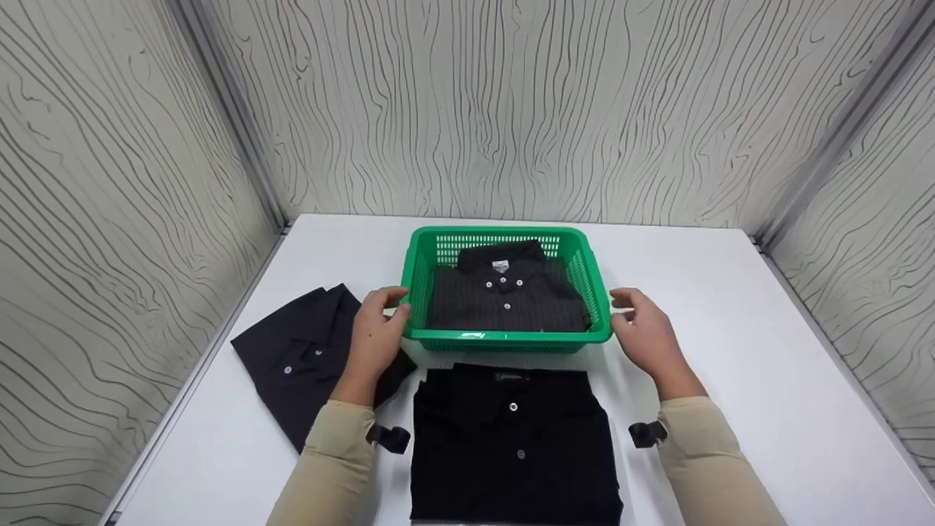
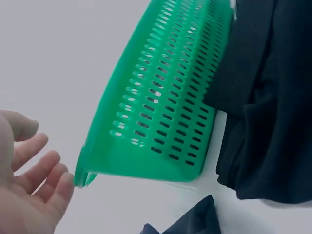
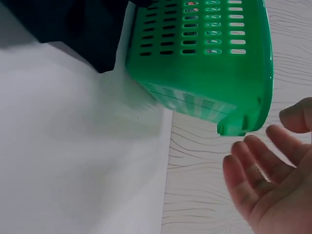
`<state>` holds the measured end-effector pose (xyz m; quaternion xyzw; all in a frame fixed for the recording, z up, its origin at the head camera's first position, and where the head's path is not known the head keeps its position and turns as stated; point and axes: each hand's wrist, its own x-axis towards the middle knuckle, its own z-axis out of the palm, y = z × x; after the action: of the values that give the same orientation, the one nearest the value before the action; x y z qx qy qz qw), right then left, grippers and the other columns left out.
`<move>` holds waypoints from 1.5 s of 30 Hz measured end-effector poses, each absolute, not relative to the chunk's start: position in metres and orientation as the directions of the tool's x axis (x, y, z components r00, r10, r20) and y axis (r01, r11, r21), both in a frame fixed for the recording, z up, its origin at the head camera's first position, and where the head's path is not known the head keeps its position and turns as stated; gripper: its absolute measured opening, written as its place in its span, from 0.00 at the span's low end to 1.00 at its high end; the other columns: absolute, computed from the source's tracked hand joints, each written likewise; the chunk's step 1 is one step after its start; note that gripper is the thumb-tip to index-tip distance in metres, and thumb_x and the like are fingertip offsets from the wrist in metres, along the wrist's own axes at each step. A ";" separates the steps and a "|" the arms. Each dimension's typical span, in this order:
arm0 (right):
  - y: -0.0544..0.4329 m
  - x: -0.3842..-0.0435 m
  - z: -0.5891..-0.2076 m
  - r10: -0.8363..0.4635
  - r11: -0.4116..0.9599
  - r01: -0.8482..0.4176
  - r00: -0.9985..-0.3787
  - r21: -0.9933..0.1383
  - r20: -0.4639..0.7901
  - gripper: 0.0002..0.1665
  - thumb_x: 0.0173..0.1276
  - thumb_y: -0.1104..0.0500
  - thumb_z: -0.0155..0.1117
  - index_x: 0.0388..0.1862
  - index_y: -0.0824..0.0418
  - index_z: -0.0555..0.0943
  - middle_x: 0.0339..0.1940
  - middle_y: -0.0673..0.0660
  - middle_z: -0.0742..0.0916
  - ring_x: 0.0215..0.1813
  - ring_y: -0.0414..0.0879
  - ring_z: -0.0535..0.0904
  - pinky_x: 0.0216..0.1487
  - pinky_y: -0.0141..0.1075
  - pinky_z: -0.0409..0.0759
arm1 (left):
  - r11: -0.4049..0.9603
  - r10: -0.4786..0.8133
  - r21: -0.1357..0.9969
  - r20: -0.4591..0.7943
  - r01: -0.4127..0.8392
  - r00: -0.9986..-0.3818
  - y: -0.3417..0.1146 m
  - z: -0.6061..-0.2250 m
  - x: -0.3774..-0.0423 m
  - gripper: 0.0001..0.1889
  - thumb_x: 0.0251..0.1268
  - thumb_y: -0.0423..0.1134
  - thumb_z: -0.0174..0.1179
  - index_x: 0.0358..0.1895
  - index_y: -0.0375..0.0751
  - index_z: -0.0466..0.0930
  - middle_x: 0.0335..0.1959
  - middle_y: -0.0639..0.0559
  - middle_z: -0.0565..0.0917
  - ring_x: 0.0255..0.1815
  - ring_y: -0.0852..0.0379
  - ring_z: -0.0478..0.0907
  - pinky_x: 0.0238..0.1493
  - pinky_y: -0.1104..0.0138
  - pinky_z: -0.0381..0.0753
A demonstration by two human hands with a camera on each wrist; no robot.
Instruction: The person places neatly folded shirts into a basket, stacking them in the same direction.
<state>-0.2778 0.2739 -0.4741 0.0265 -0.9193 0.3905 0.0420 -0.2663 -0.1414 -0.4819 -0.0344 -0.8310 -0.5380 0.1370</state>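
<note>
A green plastic basket stands on the table and holds a folded dark striped shirt with its collar to the far side. My left hand is at the basket's left rim, fingers loosely bent and fingertips close by the edge. On the other side, my right hand is at the right rim, thumb and fingers apart. Both wrist views show nothing gripped in either palm. In front of the basket lies a folded black shirt, buttons up.
Another folded dark shirt lies at an angle on the left, partly under my left forearm. The white table extends to the right. Patterned wall panels enclose the back and both sides.
</note>
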 end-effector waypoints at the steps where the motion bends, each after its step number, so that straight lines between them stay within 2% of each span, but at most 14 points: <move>1: 0.277 -0.274 -0.475 -0.012 0.702 -0.060 -0.997 -0.710 0.072 0.29 0.72 0.62 0.46 0.71 0.66 0.69 0.63 0.67 0.80 0.61 0.63 0.77 0.52 0.54 0.78 | 0.415 -0.115 0.890 0.256 0.188 -0.960 -0.143 -0.483 -0.264 0.17 0.75 0.35 0.57 0.61 0.35 0.79 0.56 0.42 0.79 0.57 0.46 0.76 0.55 0.53 0.76; 6: 0.285 -0.258 -0.484 -0.071 0.756 0.001 -0.994 -0.655 -0.083 0.27 0.73 0.58 0.48 0.68 0.69 0.70 0.51 0.66 0.85 0.45 0.54 0.83 0.42 0.46 0.78 | 0.427 -0.192 0.903 0.132 0.038 -0.973 -0.145 -0.487 -0.251 0.20 0.70 0.33 0.53 0.63 0.33 0.77 0.54 0.39 0.80 0.55 0.44 0.76 0.56 0.51 0.75; 9: 0.285 -0.251 -0.491 -0.120 0.780 0.004 -0.980 -0.625 -0.156 0.26 0.74 0.56 0.52 0.64 0.70 0.73 0.43 0.61 0.87 0.36 0.47 0.83 0.37 0.44 0.77 | 0.501 -0.166 0.864 0.039 -0.050 -0.985 -0.142 -0.492 -0.245 0.24 0.67 0.33 0.49 0.65 0.32 0.75 0.52 0.39 0.80 0.55 0.44 0.76 0.58 0.50 0.73; 12: 0.282 -0.245 -0.497 -0.146 0.783 0.027 -0.963 -0.622 -0.226 0.24 0.74 0.54 0.55 0.60 0.70 0.76 0.35 0.57 0.86 0.31 0.46 0.81 0.31 0.42 0.78 | 0.602 -0.105 0.794 -0.029 -0.087 -0.994 -0.138 -0.499 -0.239 0.25 0.66 0.36 0.51 0.65 0.31 0.74 0.46 0.42 0.81 0.47 0.46 0.77 0.51 0.51 0.75; 13: 0.280 -0.243 -0.499 -0.151 0.779 0.040 -0.956 -0.625 -0.250 0.24 0.75 0.53 0.56 0.58 0.70 0.76 0.33 0.56 0.85 0.30 0.46 0.81 0.30 0.41 0.78 | 0.634 -0.080 0.768 -0.045 -0.085 -0.996 -0.136 -0.501 -0.237 0.24 0.65 0.38 0.53 0.63 0.31 0.75 0.43 0.42 0.81 0.44 0.46 0.77 0.47 0.51 0.76; 15: 0.278 -0.239 -0.501 -0.159 0.769 0.074 -0.940 -0.636 -0.301 0.23 0.74 0.51 0.58 0.56 0.70 0.77 0.31 0.57 0.84 0.28 0.48 0.81 0.28 0.41 0.79 | 0.681 -0.030 0.728 -0.077 -0.077 -0.997 -0.133 -0.504 -0.233 0.26 0.66 0.42 0.57 0.64 0.29 0.75 0.45 0.41 0.81 0.43 0.46 0.78 0.45 0.50 0.77; 20: 0.271 -0.234 -0.503 -0.184 0.771 0.115 -0.902 -0.627 -0.392 0.28 0.71 0.45 0.63 0.51 0.70 0.77 0.29 0.58 0.83 0.29 0.50 0.81 0.30 0.45 0.82 | 0.742 0.058 0.668 -0.148 -0.057 -0.987 -0.129 -0.511 -0.227 0.40 0.60 0.53 0.68 0.67 0.25 0.71 0.58 0.33 0.79 0.56 0.38 0.79 0.54 0.45 0.77; 24: 0.265 -0.231 -0.505 -0.205 0.794 0.113 -0.875 -0.597 -0.439 0.28 0.62 0.43 0.73 0.44 0.66 0.77 0.29 0.58 0.82 0.29 0.50 0.80 0.30 0.46 0.82 | 0.770 0.104 0.637 -0.182 -0.036 -0.978 -0.129 -0.515 -0.223 0.43 0.53 0.56 0.73 0.66 0.27 0.74 0.58 0.34 0.80 0.56 0.38 0.79 0.55 0.46 0.77; 29: 0.256 -0.230 -0.509 -0.229 0.819 0.074 -0.867 -0.568 -0.444 0.28 0.52 0.47 0.81 0.36 0.63 0.75 0.27 0.57 0.81 0.25 0.48 0.78 0.26 0.44 0.81 | 0.803 0.143 0.595 -0.223 -0.019 -0.964 -0.127 -0.519 -0.220 0.44 0.47 0.55 0.78 0.64 0.29 0.75 0.61 0.34 0.78 0.59 0.38 0.76 0.60 0.46 0.74; 33: 0.249 -0.228 -0.511 -0.217 0.854 0.034 -0.884 -0.519 -0.415 0.29 0.49 0.48 0.84 0.34 0.62 0.74 0.26 0.57 0.80 0.23 0.49 0.77 0.23 0.42 0.79 | 0.835 0.166 0.550 -0.234 0.011 -0.958 -0.123 -0.521 -0.220 0.42 0.44 0.55 0.80 0.60 0.31 0.78 0.59 0.35 0.77 0.56 0.38 0.77 0.58 0.45 0.74; 38: 0.240 -0.227 -0.513 -0.205 0.887 -0.007 -0.902 -0.462 -0.381 0.30 0.46 0.48 0.85 0.34 0.61 0.74 0.25 0.57 0.80 0.21 0.50 0.76 0.21 0.41 0.75 | 0.866 0.179 0.498 -0.221 0.047 -0.959 -0.118 -0.525 -0.219 0.43 0.42 0.53 0.81 0.61 0.30 0.77 0.55 0.36 0.77 0.53 0.39 0.78 0.55 0.45 0.75; 45: 0.232 -0.229 -0.514 -0.238 0.912 -0.092 -0.913 -0.399 -0.333 0.27 0.45 0.51 0.85 0.35 0.62 0.78 0.28 0.54 0.80 0.30 0.51 0.75 0.31 0.46 0.76 | 0.891 0.200 0.444 -0.198 0.094 -0.960 -0.107 -0.528 -0.222 0.40 0.44 0.50 0.82 0.57 0.29 0.76 0.50 0.37 0.78 0.49 0.39 0.79 0.49 0.46 0.78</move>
<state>-0.2293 0.2315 -0.5137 0.0859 -0.9591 0.1909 -0.1906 -0.2218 -0.1067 -0.5282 -0.0761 -0.9649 -0.2207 -0.1201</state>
